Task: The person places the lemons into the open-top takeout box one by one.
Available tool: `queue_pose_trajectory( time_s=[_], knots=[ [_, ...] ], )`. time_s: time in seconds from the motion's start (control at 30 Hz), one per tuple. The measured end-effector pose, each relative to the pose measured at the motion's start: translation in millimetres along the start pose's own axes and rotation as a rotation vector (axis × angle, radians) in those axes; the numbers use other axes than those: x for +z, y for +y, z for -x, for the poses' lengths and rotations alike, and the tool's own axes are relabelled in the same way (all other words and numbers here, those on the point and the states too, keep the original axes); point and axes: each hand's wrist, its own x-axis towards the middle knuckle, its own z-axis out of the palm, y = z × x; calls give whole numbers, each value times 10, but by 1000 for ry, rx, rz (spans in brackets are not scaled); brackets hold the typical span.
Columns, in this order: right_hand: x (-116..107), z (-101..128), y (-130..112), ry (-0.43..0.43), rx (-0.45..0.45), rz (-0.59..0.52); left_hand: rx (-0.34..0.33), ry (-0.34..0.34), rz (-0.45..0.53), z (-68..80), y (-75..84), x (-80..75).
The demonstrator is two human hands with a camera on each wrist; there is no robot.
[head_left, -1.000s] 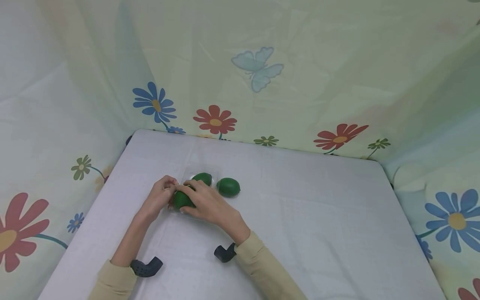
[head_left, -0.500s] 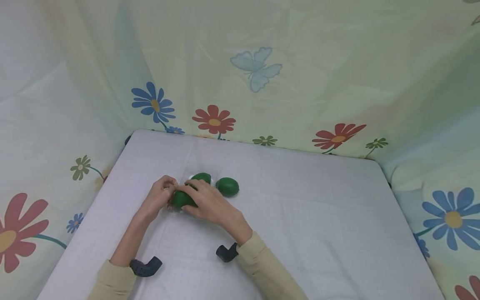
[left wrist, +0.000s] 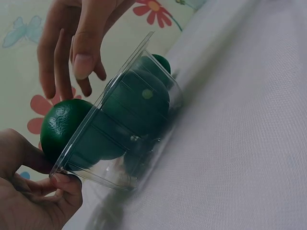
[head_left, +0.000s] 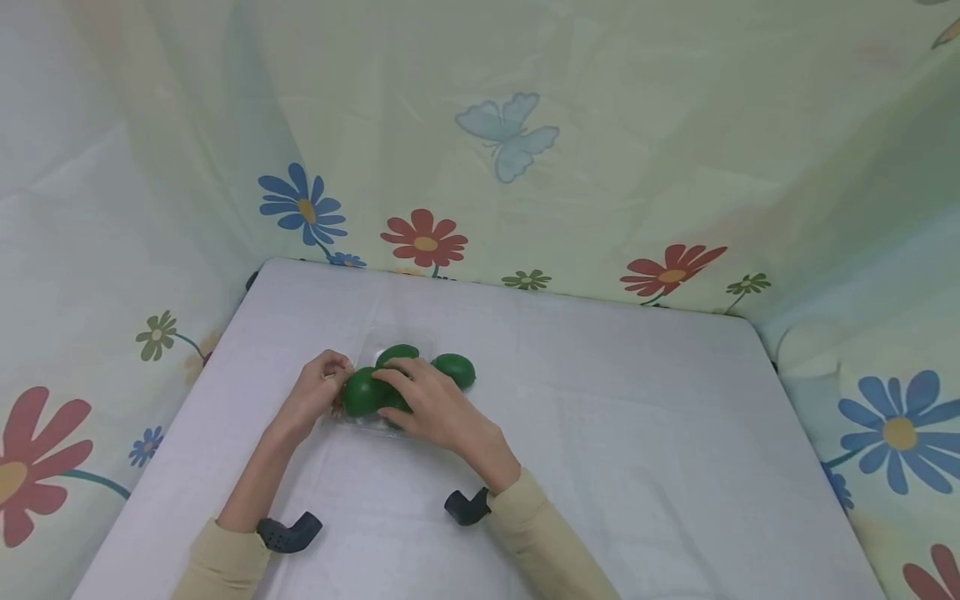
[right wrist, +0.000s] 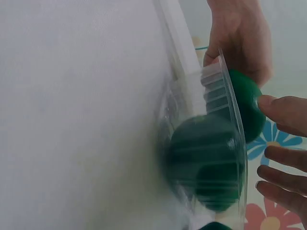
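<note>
A clear plastic tray stands on the white cloth with several green limes in it. One lime sits at its left end and bulges above the rim in the left wrist view. My left hand pinches the tray's rim between thumb and fingers at that end, close to the lime. Over the tray hovers my right hand, its fingers spread and loosely bent. Its thumb overlaps the lime in the right wrist view; I cannot tell whether it touches. The right hand partly hides the other limes in the head view.
Another lime lies on the table beside the tray's right side. Black curved devices are worn at both wrists. A flower-printed curtain stands behind the table and along its sides.
My right hand has drawn slightly right, off the left-end lime, leaving more of that lime visible. The left hand has stayed at the tray's rim.
</note>
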Motion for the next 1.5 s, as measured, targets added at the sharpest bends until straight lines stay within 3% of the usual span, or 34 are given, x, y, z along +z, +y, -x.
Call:
queue_pose_trajectory(
  time_s=[0.2, 0.53, 0.97, 1.2, 1.5],
  knots=[
    [-107, 126, 111, 2, 88, 29, -9, 1, 10, -4, -2, 1],
    [-209, 350, 378, 56, 151, 14, -15, 3, -2, 9, 10, 0],
    [-121, 459, 662, 127, 217, 46, -20, 2, -3, 5, 4, 3],
    [-14, 472, 763, 97, 243, 81, -19, 4, -1, 1, -5, 6],
    [83, 489, 819, 29, 319, -13, -12, 5, 1, -7, -15, 2]
  ],
)
